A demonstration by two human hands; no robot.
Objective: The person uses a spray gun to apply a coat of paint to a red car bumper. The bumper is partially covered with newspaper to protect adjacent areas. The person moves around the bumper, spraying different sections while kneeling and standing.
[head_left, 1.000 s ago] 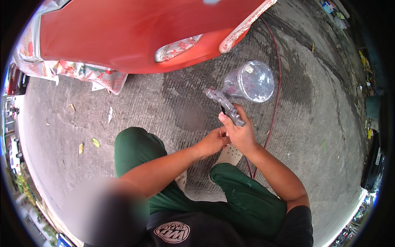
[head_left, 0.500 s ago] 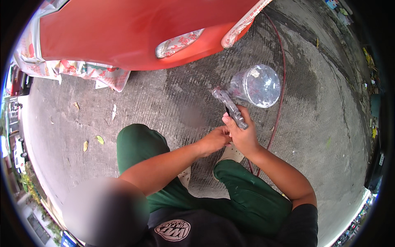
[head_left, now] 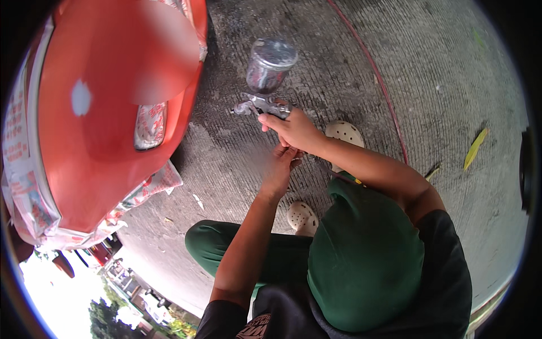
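My right hand [head_left: 298, 131] is closed round the grip of a metal spray gun [head_left: 257, 105]. A silvery, paint-smeared cup with a round lid [head_left: 270, 66] stands on top of the gun. The nozzle end points left, toward a red car body panel [head_left: 96, 164], and stays apart from it. Just under the right hand, at the lower end of the grip, my left hand [head_left: 280, 168] has its fingers pinched together. What those fingers hold is hidden.
A dark red hose [head_left: 375, 65] runs over the grooved concrete [head_left: 446, 90] on the right. Printed masking paper [head_left: 31, 198] edges the panel and covers an opening [head_left: 151, 127]. A yellow leaf [head_left: 475, 148] lies at the right. My clogs [head_left: 302, 217] are near my hands.
The view has turned, and the red panel now fills the left side. The spray gun appears farther up and left, its cup above it. Both hands remain together at the grip.
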